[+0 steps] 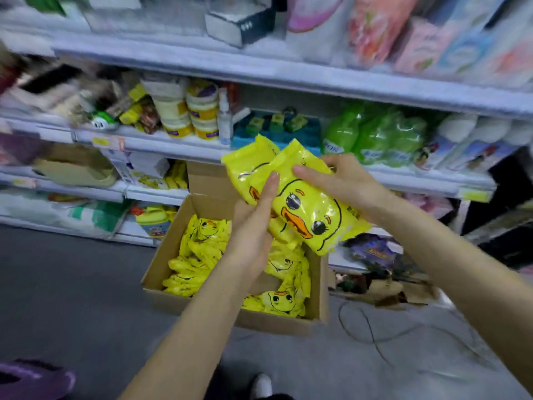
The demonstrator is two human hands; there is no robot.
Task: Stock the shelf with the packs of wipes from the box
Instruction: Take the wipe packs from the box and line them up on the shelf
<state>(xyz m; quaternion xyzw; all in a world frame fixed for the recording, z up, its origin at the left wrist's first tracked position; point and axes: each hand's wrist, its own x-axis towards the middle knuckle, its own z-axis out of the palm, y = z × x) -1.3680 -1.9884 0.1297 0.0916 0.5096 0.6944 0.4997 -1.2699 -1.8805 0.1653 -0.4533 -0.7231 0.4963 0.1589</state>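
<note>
Both my hands hold a small stack of yellow duck-face packs of wipes [305, 209] above the open cardboard box [161, 269]. My left hand [253, 226] supports the stack from below and the left side, fingers straight along it. My right hand [343, 180] grips the stack's upper right edge, thumb across the top pack. A second pack [248, 160] shows behind the top one. Several more yellow packs [199, 255] lie loose in the box on the floor. The shelf [178, 145] stands just beyond.
The shelves carry green refill pouches [375, 134], yellow-lidded tubs [187, 111], blue sponges [277, 131] and tissue packs [418, 39]. Yellow packs [177, 174] stand on a lower shelf left of the box flap. A cable [375, 336] lies on the grey floor at right. My shoe [261, 385] shows at the bottom.
</note>
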